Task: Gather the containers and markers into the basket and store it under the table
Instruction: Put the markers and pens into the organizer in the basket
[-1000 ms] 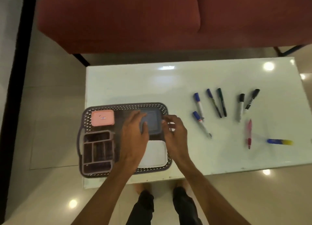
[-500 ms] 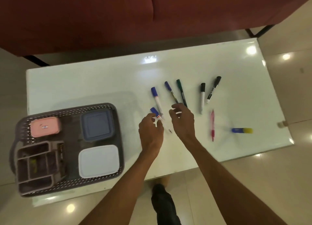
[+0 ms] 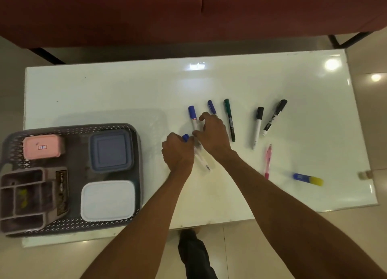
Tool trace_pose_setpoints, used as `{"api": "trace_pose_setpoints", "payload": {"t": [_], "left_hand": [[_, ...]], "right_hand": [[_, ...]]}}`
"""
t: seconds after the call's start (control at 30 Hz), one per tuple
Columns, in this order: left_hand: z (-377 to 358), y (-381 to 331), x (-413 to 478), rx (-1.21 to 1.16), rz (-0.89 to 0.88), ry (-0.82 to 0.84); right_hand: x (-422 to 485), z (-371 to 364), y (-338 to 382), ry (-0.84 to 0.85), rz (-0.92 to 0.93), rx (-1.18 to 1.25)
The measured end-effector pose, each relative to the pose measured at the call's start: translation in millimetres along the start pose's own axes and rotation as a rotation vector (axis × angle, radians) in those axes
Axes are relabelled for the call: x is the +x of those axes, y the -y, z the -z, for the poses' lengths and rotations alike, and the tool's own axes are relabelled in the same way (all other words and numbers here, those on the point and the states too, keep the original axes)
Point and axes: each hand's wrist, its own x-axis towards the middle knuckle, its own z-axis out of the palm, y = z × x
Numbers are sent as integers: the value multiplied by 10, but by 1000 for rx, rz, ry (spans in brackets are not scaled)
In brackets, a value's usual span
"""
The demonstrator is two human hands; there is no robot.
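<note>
Left hand (image 3: 178, 153) closes around a blue-capped marker (image 3: 201, 157) lying on the counter (image 3: 104, 90). Right hand (image 3: 213, 134) hovers half open, empty, above it. Markers are light, rigid, smooth; grip mid-barrel. Basket (image 3: 138, 174) sits left.

- Single view, head-worn camera, wide angle, looks steeply down from above the near long edge of the white table (image 3: 125, 86).
- Faces forward across the table to the red sofa (image 3: 188, 13) beyond the far edge.
- Whole tabletop in frame, all four corners visible; floor (image 3: 366, 226) shows around it.
- Close range: both forearms enter from the bottom edge, left hand (image 3: 178, 153) and right hand (image 3: 213, 135) near frame centre.
- Basket (image 3: 134, 132) sits at the left near corner.
- No second view, no overlap to report.
</note>
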Motion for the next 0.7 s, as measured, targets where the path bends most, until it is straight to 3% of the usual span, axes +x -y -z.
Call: {"api": "trace_pose_setpoints", "payload": {"t": [0.23, 0.47, 0.7], "left_hand": [[132, -13, -5, -44, -71, -68], [496, 53, -92, -249, -255, -53], [1444, 347, -127, -492, -407, -53]], "right_hand": [[-51, -3, -18, -10, -17, -61], [-413, 61, 161, -110, -54, 121], [-981, 104, 842, -110, 103, 337]]}}
